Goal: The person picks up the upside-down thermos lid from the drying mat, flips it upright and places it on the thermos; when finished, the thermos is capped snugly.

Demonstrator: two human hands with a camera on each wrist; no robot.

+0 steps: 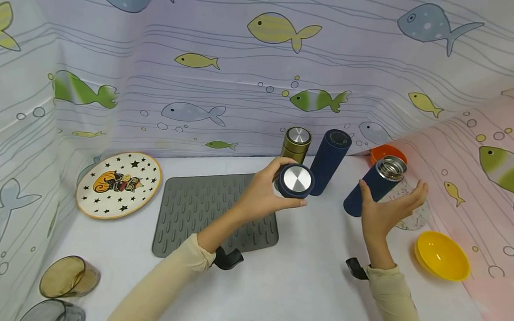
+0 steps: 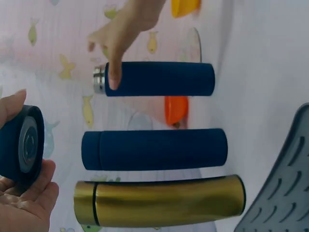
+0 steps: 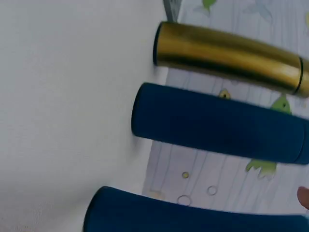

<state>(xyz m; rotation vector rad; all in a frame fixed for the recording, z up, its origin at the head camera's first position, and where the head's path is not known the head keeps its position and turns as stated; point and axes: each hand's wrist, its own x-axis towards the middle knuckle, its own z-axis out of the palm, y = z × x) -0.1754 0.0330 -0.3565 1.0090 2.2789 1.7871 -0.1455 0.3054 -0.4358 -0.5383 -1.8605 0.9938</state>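
Observation:
My left hand (image 1: pixel 259 192) grips a dark blue bottle lid (image 1: pixel 297 180) with a silver top, between thumb and fingers. In the left wrist view the lid's hollow underside (image 2: pixel 30 145) shows. An uncapped dark blue thermos (image 1: pixel 371 185) stands at the right, its steel neck bare. Beside it is my right hand (image 1: pixel 382 215), fingers spread and straight, thumb overlapping the thermos below its neck. A second blue thermos (image 1: pixel 329 159), with its lid on, stands upright to the left. Left of that is a gold thermos (image 1: pixel 295 149), also lidded and partly hidden behind my left hand and the lid.
A grey ridged mat (image 1: pixel 211 206) lies under my left forearm. An oval plate (image 1: pixel 120 185) leans at the back left, with two tinted glasses (image 1: pixel 69 276) nearer. Orange (image 1: pixel 388 152) and yellow (image 1: pixel 443 256) bowls and a patterned plate (image 1: pixel 415 217) are on the right.

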